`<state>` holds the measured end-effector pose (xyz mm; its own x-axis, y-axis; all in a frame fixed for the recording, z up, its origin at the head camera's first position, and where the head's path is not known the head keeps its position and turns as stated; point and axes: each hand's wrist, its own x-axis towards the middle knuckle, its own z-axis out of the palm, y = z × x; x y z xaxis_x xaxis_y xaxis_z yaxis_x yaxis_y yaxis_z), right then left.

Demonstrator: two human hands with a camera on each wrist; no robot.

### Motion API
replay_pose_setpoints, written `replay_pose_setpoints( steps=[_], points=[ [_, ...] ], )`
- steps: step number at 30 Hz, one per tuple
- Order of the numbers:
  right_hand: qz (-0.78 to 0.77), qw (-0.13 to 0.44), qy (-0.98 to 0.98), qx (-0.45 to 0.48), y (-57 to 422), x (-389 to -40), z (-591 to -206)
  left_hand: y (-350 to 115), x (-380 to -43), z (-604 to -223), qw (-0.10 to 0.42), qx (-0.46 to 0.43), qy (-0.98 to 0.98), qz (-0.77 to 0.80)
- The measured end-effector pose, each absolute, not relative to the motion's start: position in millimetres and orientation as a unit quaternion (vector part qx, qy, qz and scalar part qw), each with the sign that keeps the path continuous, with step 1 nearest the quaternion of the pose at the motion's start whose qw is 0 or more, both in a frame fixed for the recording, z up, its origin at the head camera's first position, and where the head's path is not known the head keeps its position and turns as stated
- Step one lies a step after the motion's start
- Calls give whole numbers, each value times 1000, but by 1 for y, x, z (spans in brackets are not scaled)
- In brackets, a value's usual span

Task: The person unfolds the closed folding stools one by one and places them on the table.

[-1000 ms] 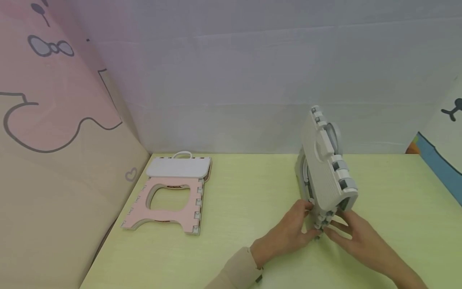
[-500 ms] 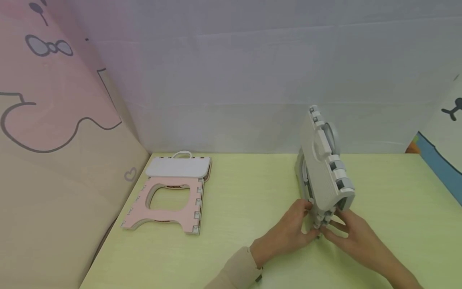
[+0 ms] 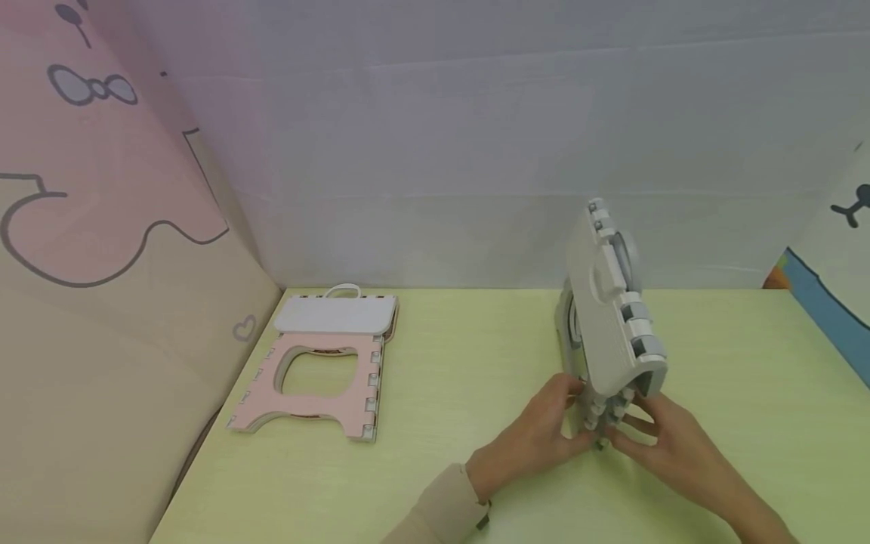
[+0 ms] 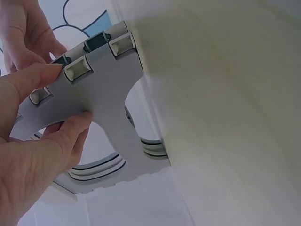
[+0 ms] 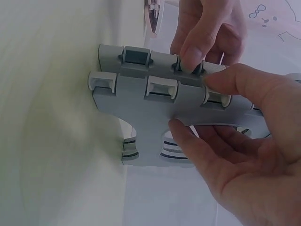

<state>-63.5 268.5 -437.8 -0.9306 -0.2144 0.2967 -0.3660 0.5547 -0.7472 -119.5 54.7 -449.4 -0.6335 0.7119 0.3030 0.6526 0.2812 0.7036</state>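
Note:
A grey and white folding step stool point(image 3: 605, 310) stands upright on the right half of the table, its light seat panel tilted above the leg panels. My left hand point(image 3: 530, 438) grips the near edge of the left leg panel, with thumb on the hinged edge and fingers at the cut-out. On the other side, my right hand point(image 3: 680, 453) holds the right leg panel by its near edge. A narrow gap shows between the two panels in the right wrist view, where the stool's hinge tabs point(image 5: 162, 88) stand in two rows. Some fingertips are hidden behind the panels.
A pink and white folding stool point(image 3: 326, 378) lies folded flat at the table's left. The pale yellow-green table point(image 3: 462, 363) meets a light curtain point(image 3: 435, 151) at the back. Printed cloth point(image 3: 115, 340) hangs along the left side.
The stool's two leg panels have come slightly apart at their near edges. My left hand has shifted a little to the left with its panel. The pink stool has stayed in place.

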Motion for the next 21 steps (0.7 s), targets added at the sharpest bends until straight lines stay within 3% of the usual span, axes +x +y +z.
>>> replay_pose_setpoints(
  steps=[21],
  points=[
    [405, 59, -905, 118, 275, -64, -432, 51, -120, -450, 14, 433, 785, 443]
  ],
)
